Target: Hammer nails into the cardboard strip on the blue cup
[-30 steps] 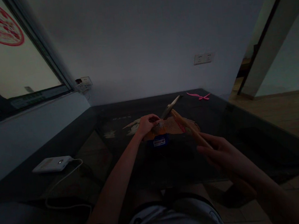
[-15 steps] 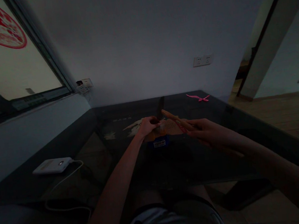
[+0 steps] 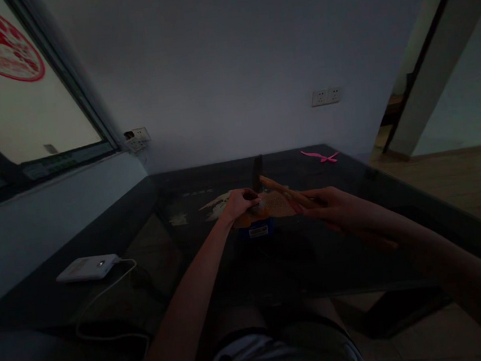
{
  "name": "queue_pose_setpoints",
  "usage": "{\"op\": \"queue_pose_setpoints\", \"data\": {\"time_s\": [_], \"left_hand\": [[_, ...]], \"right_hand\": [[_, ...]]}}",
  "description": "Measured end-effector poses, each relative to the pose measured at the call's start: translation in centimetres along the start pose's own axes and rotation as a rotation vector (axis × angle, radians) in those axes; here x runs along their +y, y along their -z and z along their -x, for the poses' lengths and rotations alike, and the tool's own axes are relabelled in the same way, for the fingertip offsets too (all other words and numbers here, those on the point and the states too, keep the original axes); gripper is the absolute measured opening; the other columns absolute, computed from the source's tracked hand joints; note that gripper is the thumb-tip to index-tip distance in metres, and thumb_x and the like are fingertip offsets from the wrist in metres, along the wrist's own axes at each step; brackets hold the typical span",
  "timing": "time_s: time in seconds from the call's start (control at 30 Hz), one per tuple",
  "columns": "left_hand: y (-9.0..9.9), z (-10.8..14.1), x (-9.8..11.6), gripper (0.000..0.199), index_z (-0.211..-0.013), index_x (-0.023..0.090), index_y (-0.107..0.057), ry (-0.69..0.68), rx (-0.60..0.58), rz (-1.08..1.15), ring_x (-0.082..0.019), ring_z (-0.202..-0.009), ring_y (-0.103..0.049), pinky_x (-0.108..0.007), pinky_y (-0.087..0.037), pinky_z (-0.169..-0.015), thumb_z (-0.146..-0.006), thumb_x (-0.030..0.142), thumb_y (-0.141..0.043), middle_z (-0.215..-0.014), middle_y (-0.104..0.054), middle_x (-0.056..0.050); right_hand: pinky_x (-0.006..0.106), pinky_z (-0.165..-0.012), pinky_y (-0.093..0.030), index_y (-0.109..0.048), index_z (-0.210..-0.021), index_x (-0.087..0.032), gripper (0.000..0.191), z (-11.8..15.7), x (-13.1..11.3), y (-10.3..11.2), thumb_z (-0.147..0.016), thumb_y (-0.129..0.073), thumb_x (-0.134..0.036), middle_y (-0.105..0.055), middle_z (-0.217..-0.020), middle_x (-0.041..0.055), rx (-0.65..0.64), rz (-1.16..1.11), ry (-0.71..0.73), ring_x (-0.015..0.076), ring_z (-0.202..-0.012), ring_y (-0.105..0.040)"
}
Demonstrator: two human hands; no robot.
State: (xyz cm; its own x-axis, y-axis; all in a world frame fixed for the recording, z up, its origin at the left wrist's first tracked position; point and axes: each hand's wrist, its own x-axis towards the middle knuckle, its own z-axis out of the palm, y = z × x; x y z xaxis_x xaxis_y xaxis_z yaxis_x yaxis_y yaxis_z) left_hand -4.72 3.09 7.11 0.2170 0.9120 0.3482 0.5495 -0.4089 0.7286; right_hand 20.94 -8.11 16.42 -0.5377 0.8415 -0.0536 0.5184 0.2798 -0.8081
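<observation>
My right hand [image 3: 328,209] is wrapped round the wooden handle of a hammer [image 3: 281,189], whose dark head [image 3: 257,170] is upright just beyond my left fingers. With thumb and fingers pinched together, my left hand [image 3: 239,203] rests at the tan, dotted flat piece [image 3: 274,204]; whatever is between its fingertips is too small and dark to make out. Below this piece shows a blue box [image 3: 259,228] with a white label. A pinkish bit lies by the dotted piece's right end, partly behind my right fingers.
The dark glossy table [image 3: 215,273] carries a white power bank [image 3: 88,268] with a white cable [image 3: 106,290] at left. A pink ribbon-like strip [image 3: 321,157] lies at the back right. Wall sockets [image 3: 326,97] are behind, a window [image 3: 16,111] on the left.
Hardly anything differs. The view has shifted slightly; both hands and the hammer keep nearly the same place over the dotted piece.
</observation>
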Motion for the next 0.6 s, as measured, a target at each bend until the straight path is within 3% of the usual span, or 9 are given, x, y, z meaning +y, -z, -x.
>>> {"op": "queue_pose_setpoints", "data": {"time_s": [0.17,0.37,0.6], "left_hand": [[-0.1,-0.1,-0.1,0.017,-0.074,0.012,-0.066,0.003,-0.006,0.036,-0.013,-0.066,-0.059,-0.025,-0.046,-0.065,-0.068,0.027,-0.067,-0.074,-0.068,-0.004],[0.1,-0.1,0.1,0.018,-0.077,0.012,-0.068,0.006,-0.012,-0.063,-0.015,-0.069,-0.06,-0.026,-0.045,-0.065,-0.065,0.026,-0.068,-0.075,-0.068,-0.004],[0.0,-0.1,-0.1,0.019,-0.074,0.012,-0.067,0.026,-0.02,-0.02,-0.014,-0.067,-0.059,-0.024,-0.045,-0.064,-0.066,0.028,-0.068,-0.073,-0.067,-0.003]], "right_hand": [[0.017,-0.033,-0.033,-0.051,-0.122,-0.015,0.047,0.3,-0.3,0.2,-0.079,-0.054,-0.034,-0.048,-0.056,-0.0061,0.063,-0.04,0.032,0.0058,-0.037,-0.04],[0.017,-0.032,-0.033,-0.051,-0.122,-0.015,0.046,0.0,1.4,-0.1,-0.078,-0.056,-0.032,-0.042,-0.051,-0.0083,-0.023,-0.022,0.003,0.0059,-0.035,-0.04],[0.017,-0.033,-0.034,-0.054,-0.118,-0.016,0.042,0.6,0.5,-0.1,-0.079,-0.055,-0.031,-0.048,-0.054,-0.0059,0.052,-0.064,0.016,0.0062,-0.037,-0.041]]}}
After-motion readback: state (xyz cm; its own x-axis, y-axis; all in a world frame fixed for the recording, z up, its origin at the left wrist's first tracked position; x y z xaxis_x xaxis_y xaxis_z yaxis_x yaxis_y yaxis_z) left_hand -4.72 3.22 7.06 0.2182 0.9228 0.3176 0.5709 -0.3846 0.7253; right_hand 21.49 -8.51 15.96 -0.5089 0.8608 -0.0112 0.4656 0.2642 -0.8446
